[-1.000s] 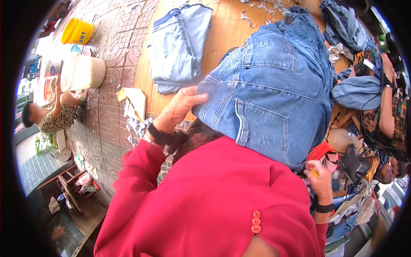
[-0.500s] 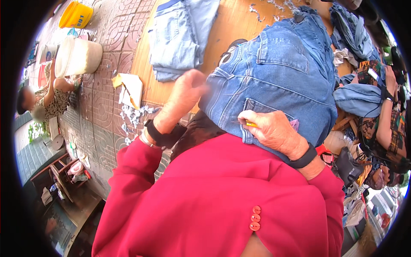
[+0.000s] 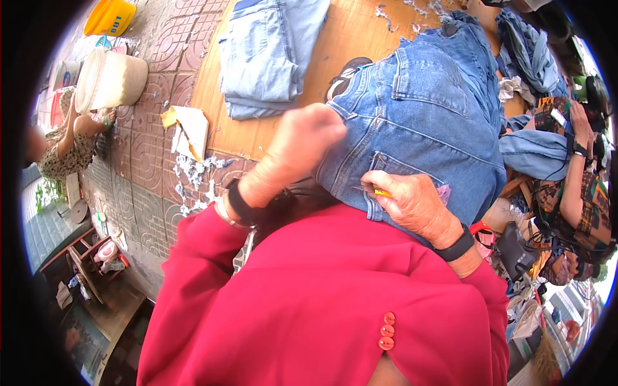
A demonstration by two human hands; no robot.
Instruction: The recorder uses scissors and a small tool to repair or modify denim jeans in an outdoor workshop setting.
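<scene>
Blue denim jeans [image 3: 431,135] lie over my lap and the edge of the wooden board, back pockets facing up. My right hand [image 3: 412,202] rests on them beside the lower pocket, its fingers closed on a small yellow tool [image 3: 382,192] with a thin metal tip. The tip points left over the denim; most of the handle is hidden in my palm. Above the jeans' left edge, near the waistband, is my left hand [image 3: 309,138]. Its fingers are curled together and slightly blurred, and whatever they may pinch cannot be made out.
Folded light-blue jeans [image 3: 261,64] lie on the wooden board [image 3: 351,32], with denim scraps around. A torn white card [image 3: 190,132] and lint are on the paving. Buckets [image 3: 111,80] and a crouching person [image 3: 71,148] are left; another person [image 3: 573,174] sits right with denim.
My left hand has moved right and a little lower, further over the edge of the jeans. My right hand stays nearly in place with the yellow tool. The view has shifted slightly.
</scene>
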